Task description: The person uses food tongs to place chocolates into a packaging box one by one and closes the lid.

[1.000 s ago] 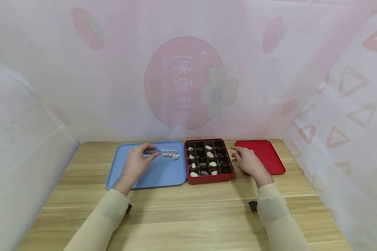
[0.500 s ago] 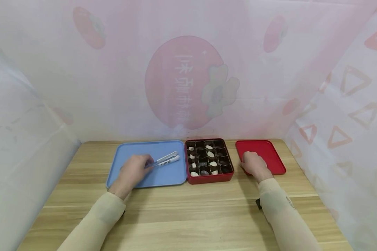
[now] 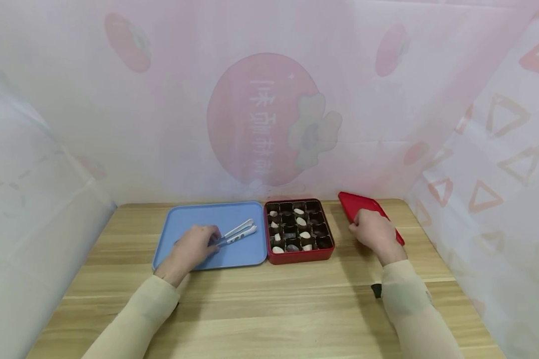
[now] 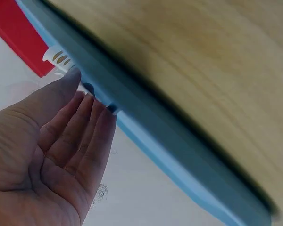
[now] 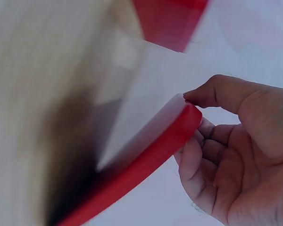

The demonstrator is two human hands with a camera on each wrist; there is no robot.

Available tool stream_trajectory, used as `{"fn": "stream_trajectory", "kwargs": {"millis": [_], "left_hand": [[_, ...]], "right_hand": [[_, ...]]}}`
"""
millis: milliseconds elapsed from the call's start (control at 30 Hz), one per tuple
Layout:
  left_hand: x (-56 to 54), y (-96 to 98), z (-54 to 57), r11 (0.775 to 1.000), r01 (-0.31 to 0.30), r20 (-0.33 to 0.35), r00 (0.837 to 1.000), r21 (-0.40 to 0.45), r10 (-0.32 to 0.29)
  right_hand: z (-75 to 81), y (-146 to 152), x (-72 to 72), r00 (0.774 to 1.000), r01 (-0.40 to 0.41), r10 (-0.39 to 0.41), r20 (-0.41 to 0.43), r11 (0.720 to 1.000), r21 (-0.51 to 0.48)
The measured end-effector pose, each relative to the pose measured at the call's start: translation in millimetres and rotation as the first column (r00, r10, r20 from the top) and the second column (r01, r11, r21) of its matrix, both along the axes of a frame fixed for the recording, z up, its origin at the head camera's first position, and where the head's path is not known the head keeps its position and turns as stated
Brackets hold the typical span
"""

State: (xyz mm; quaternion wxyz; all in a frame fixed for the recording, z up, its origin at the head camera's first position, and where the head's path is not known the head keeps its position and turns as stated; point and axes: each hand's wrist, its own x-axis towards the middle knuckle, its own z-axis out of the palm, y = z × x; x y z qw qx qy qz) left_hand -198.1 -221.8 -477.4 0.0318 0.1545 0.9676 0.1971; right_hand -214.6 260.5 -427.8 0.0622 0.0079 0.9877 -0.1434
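Observation:
My left hand (image 3: 192, 248) is low over the blue tray (image 3: 211, 213), its thumb and fingertips about the dark end of a pair of tongs (image 3: 241, 234). The tongs' white slotted arms (image 4: 60, 58) lie spread apart, pointing right. On the right, my right hand (image 3: 376, 233) pinches the edge of a shallow red lid (image 3: 358, 202) between thumb and fingers, and the lid is tilted up from the table. In the right wrist view the thumb lies over the lid's rim (image 5: 191, 120) with the fingers beneath. Part of the lid is hidden behind that hand.
Between the hands stands a red box (image 3: 301, 258) with a dark compartment insert. Several small white and dark pieces (image 3: 300, 221) sit in its compartments. Wooden table (image 3: 269, 309) lies in front, and a printed cloth wall (image 3: 175, 124) rises directly behind.
My left hand has lowered the tongs onto the blue tray, and their arms have spread. My right hand has moved from beside the box to the right, gripped the red lid and tilted it up.

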Motion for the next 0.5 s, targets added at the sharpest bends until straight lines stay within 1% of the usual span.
{"fn": "stream_trajectory", "kwargs": {"millis": [133,200,300,367,433,500], "left_hand": [[1.9,1.4,4.8,1.0,-0.005,-0.017,1.0,0.03,0.005],[1.9,2.6,6.1,0.999,-0.01,-0.025,1.0,0.046,0.011],[0.7,4.7,7.3,0.997,-0.026,-0.024,0.999,0.069,0.028],[-0.4,6.9,8.8,0.996,-0.029,-0.029,0.999,0.085,0.032],[-1.3,10.2,10.9,0.994,-0.029,-0.043,0.999,0.107,0.033],[-1.7,15.1,14.1,0.991,-0.024,-0.069,0.997,0.131,0.033]], "right_hand": [[17.5,2,10.2,0.993,0.032,-0.032,-0.111,0.999,0.0],[25.4,2,15.8,0.982,0.065,-0.066,-0.175,0.998,-0.012],[36.5,3,24.1,0.956,0.112,-0.115,-0.269,0.993,-0.025],[41.5,2,28.8,0.934,0.126,-0.127,-0.334,0.992,-0.026],[45.0,1,32.7,0.916,0.122,-0.129,-0.379,0.992,-0.043],[47.4,-1,36.8,0.893,0.099,-0.117,-0.435,0.993,-0.064]]}}
